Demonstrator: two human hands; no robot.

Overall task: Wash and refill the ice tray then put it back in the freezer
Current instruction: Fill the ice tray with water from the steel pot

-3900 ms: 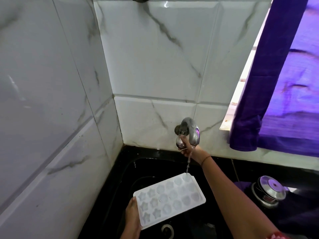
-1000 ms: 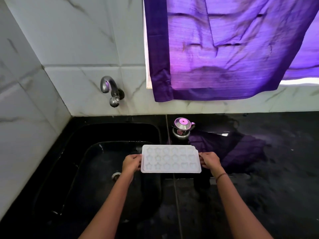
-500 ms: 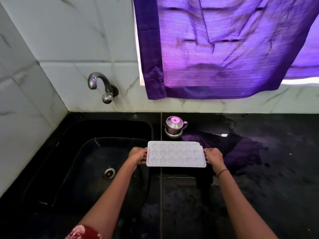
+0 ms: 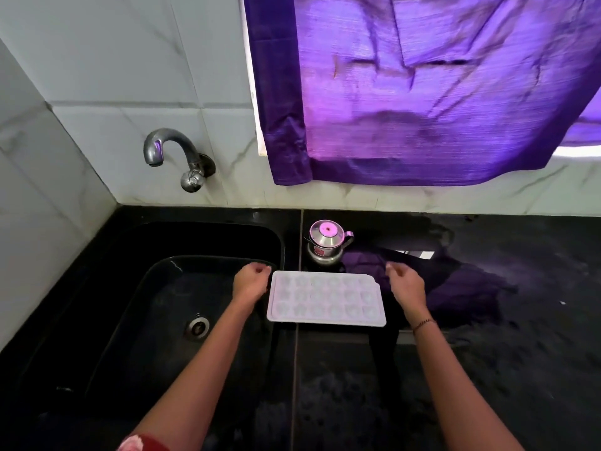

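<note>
The white ice tray (image 4: pixel 326 300), with star and round moulds, lies flat on the black counter (image 4: pixel 487 353) just right of the sink. My left hand (image 4: pixel 251 284) hovers beside its left end, a small gap apart, fingers loosely curled and holding nothing. My right hand (image 4: pixel 405 285) is off the tray's right end, also loosely curled and empty. The steel tap (image 4: pixel 172 154) on the tiled wall is not running.
A black sink (image 4: pixel 156 304) with a drain lies on the left. A small steel kettle (image 4: pixel 327 242) stands just behind the tray. A purple curtain (image 4: pixel 422 92) hangs over the window above. Wet patches shine on the counter at right.
I carried the tray from under the tap to the counter and set it down. Both hands have let go and drawn slightly away from its ends.
</note>
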